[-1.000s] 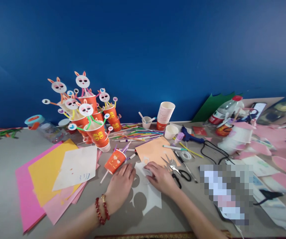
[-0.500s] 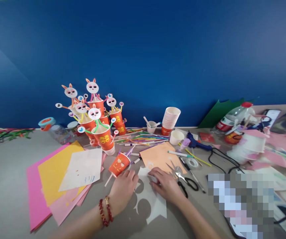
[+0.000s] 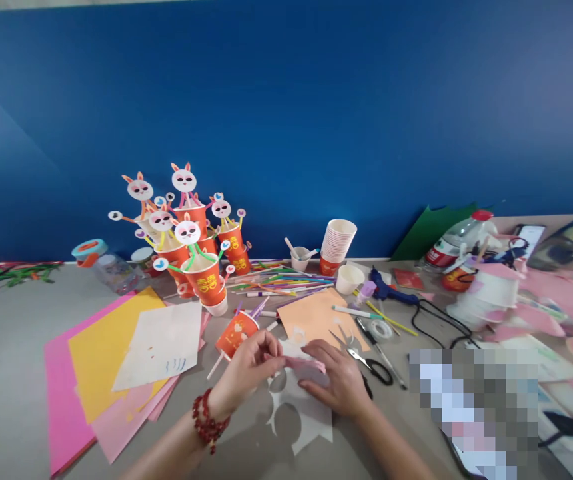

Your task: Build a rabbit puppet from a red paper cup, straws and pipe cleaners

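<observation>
My left hand [image 3: 254,363] is closed in a pinch on one end of a narrow pink strip [image 3: 304,363], which looks like paper. The strip's other end sits in the curl of my right hand [image 3: 334,377], whose fingers bend around it. Below both hands lies a sheet of white paper [image 3: 316,417] with round holes cut from it. An orange-red paper cup [image 3: 236,333] with straws lies tilted beside my left hand. Scissors [image 3: 364,359] with black handles rest just right of my right hand, their blades apart.
Stacked red cups [image 3: 205,279] with rabbit faces stand at the back left. Coloured sheets [image 3: 79,373] lie on the left. Behind my hands are an orange sheet [image 3: 311,310], loose sticks, a white cup stack [image 3: 339,241] and a blue glue gun [image 3: 394,291]. A bottle [image 3: 459,243] stands right.
My hands have risen from the white sheet, and a pink strip now shows between them. The left fingers have drawn into a pinch. The whole view has shifted slightly.
</observation>
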A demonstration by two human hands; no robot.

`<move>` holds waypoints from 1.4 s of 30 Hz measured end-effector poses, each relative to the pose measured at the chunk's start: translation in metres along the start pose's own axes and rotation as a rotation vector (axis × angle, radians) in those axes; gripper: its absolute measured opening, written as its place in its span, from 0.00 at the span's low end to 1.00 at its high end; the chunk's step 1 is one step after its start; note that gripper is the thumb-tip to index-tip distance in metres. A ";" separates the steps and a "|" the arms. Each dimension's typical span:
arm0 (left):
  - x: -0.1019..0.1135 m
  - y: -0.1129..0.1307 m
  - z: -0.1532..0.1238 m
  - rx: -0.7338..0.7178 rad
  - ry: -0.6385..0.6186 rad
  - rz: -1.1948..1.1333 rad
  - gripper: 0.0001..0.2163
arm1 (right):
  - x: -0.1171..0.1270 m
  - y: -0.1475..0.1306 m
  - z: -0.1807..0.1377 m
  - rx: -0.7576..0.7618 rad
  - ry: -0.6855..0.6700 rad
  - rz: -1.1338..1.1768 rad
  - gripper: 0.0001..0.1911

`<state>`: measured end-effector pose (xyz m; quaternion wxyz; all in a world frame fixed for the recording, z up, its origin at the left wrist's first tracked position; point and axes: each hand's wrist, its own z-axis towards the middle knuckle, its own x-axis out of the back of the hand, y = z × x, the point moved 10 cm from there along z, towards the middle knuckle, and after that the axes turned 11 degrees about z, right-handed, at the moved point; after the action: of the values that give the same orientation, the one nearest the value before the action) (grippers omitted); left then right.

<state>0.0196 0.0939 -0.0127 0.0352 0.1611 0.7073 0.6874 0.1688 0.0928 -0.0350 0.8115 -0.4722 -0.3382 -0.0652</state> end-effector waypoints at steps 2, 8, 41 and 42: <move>-0.010 -0.011 0.000 0.077 -0.029 -0.188 0.16 | 0.004 -0.009 0.001 -0.007 0.045 0.094 0.21; -0.025 -0.026 -0.005 0.162 -0.031 -0.304 0.17 | 0.004 -0.011 0.004 -0.181 0.243 0.567 0.09; -0.016 -0.024 -0.002 0.044 0.100 -0.173 0.16 | -0.007 0.007 -0.007 -0.439 0.405 0.991 0.20; -0.016 -0.022 -0.002 0.035 0.105 -0.179 0.15 | -0.005 0.006 -0.007 -0.427 0.418 0.999 0.20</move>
<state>0.0304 0.0872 -0.0373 0.0568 0.0618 0.7314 0.6767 0.1704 0.0894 -0.0446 0.6800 -0.7048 0.1137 0.1671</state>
